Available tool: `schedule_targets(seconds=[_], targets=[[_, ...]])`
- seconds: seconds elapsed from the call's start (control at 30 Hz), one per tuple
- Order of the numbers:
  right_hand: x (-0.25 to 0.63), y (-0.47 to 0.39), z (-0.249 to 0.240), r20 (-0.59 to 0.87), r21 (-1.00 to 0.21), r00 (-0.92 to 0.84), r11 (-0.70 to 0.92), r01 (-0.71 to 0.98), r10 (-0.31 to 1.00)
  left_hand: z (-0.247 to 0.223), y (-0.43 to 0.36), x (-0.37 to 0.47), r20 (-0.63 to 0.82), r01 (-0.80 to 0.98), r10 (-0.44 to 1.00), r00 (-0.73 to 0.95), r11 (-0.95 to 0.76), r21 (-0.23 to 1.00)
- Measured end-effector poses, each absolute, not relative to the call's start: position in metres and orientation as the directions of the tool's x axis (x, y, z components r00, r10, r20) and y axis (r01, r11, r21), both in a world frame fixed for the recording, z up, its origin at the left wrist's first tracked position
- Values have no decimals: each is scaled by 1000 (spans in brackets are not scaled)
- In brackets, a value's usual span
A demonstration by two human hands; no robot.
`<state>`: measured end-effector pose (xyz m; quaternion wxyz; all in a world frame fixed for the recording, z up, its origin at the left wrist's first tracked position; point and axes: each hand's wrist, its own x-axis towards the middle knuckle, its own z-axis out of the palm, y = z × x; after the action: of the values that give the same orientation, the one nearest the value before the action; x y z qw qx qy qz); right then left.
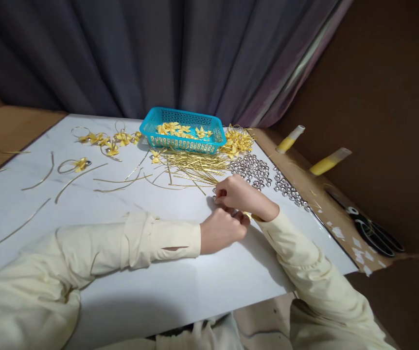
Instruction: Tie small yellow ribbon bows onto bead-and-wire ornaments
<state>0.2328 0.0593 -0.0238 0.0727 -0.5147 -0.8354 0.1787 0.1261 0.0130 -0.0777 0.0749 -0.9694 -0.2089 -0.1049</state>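
Note:
My left hand point(223, 231) is closed low over the white board, its fingers pinched round a yellow ribbon flower point(248, 216), of which only a bit of petal shows. Just above it, my right hand point(241, 195) is closed too, thumb and fingers bent together over the left fingertips. What the right fingers hold is hidden. A pile of silver beads point(251, 167) lies right beyond the right hand. Gold cords point(195, 163) are heaped behind the hands, in front of a blue basket point(183, 146) with several yellow flowers inside.
Finished-looking flowers with cord loops point(80, 165) and loose cords point(81, 182) lie at left. More gold flowers point(237, 141) sit beside the basket. On the right ledge are two yellow-filled tubes point(329, 162), black-handled scissors point(373, 233) and white scraps point(358, 255). A curtain point(151, 58) hangs behind.

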Motion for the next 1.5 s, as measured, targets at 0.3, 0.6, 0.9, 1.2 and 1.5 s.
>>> schedule_targets(seconds=[0.3,0.6,0.9,1.2,1.5], targets=[[245,54,-4,-118,-441,-395,309,843,911,-84,14,127,321,408,354,879,-905,-121],[241,51,3,-144,-379,-403,326,866,904,-80,14,126,300,403,356,885,-908,-113],[230,44,-16,53,-303,-388,385,872,920,-79,13,127,262,404,360,896,-904,-140],[228,46,-25,47,-291,-354,352,889,934,-83,14,129,285,401,354,891,-907,-127],[228,46,-20,79,-310,-305,314,897,949,-81,15,128,270,390,349,898,-914,-114]])
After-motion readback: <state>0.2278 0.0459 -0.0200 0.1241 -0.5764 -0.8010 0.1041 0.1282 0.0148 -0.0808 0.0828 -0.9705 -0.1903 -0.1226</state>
